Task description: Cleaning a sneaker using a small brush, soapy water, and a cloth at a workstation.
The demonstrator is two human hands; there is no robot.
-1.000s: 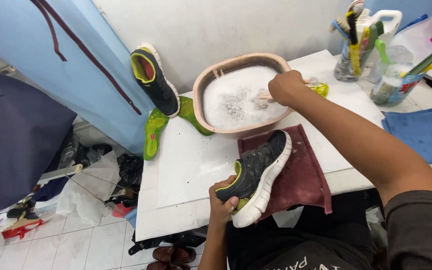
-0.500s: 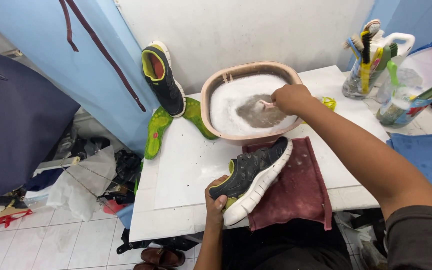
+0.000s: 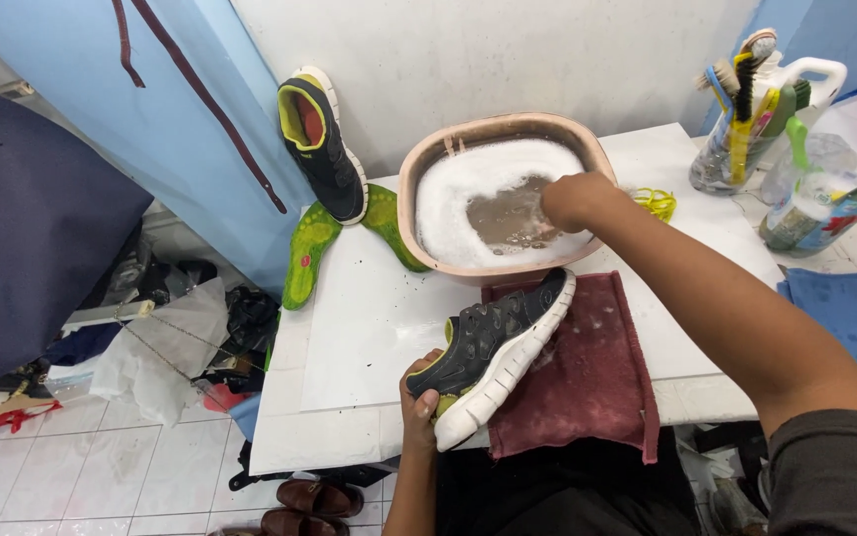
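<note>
My left hand grips the heel of a dark grey sneaker with a white sole, held tilted over a maroon towel at the table's front edge. My right hand reaches into a round pinkish basin of foamy water, fingers curled in a fist just above the water. It seems to hold a small brush, mostly hidden by the fist. The matching sneaker leans upright against the wall to the left of the basin, above two green insoles.
Yellow laces lie right of the basin. A jar of brushes, a white jug and a spray bottle stand at the back right, with a blue cloth nearer. Clothes, bags and brown shoes clutter the tiled floor on the left.
My right hand has moved from the basin's right rim down into its middle, just above the water. The foam has parted there. The left hand still holds the sneaker.
</note>
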